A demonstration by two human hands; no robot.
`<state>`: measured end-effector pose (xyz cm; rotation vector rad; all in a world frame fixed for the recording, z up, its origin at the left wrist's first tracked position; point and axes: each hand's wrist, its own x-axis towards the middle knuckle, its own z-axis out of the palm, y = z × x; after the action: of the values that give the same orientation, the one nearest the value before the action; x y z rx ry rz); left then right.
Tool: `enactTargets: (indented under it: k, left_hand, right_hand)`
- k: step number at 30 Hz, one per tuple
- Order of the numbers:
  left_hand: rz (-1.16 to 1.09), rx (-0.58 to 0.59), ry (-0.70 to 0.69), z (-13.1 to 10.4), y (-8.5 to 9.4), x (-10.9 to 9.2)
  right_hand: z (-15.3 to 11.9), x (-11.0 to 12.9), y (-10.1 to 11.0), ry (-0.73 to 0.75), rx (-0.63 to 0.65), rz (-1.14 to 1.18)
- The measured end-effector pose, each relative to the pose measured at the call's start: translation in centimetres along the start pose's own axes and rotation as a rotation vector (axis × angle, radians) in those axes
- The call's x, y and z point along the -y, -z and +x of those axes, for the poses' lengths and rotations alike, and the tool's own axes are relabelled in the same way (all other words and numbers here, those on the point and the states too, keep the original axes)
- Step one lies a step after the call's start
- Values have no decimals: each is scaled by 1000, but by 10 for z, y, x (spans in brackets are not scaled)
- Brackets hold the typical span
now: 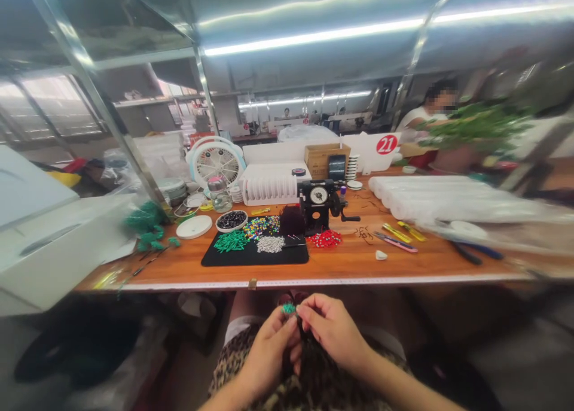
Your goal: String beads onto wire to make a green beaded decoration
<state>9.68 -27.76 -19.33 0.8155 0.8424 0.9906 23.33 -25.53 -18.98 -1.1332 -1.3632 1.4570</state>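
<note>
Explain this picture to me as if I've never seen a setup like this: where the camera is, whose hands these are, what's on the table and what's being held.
The camera sits on a person's head, looking forward and down, so the two hands at the bottom are their own. The left hand and right hand meet over the lap, below the table edge, pinching a small green bead piece with something dark under it.

On the wooden table lies a black mat carrying little heaps: green beads, mixed-colour beads and silver beads. Red beads lie beside it. Behind stands a small black crank machine, a bowl of dark beads, a fan and white rolls. Another person works at the far side.
</note>
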Motion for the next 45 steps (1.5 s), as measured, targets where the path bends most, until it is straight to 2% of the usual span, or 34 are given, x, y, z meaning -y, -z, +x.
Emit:
enactTargets:
  k: [7, 11, 18, 20, 32, 36, 39, 42, 45]
  left_hand:
    - [-104, -165, -14, -1, -5, -5]
    - [-156, -217, -35, -2, -9, -8]
    - [-156, -288, -61, -5, -17, -15]
    - [-174, -304, -60, -5, -17, -16]
    - [-122, -256, -53, -6, -12, -11]
    - [85, -203, -91, -6, -5, -12]
    - [195, -237, -81, -8, -2, -11]
    - [226, -281, -79, -10, -3, -10]
    - [284, -296, -211, -11, -1, -9]
  right_hand:
    - [-4, 0, 0, 135, -56, -48]
    - [-10, 1, -3, 218, -68, -77]
    - [-11, 5, -14, 136, 20, 234]
    - [-10, 6, -15, 132, 15, 252]
    - [-6, 6, -14, 69, -70, 148]
    - [-4, 5, -10, 0, -58, 73]
    - [-3, 3, -7, -10, 23, -13]
    - [-6, -1, -6, 38, 50, -152]
    - [-12, -3, -6, 146, 78, -311]
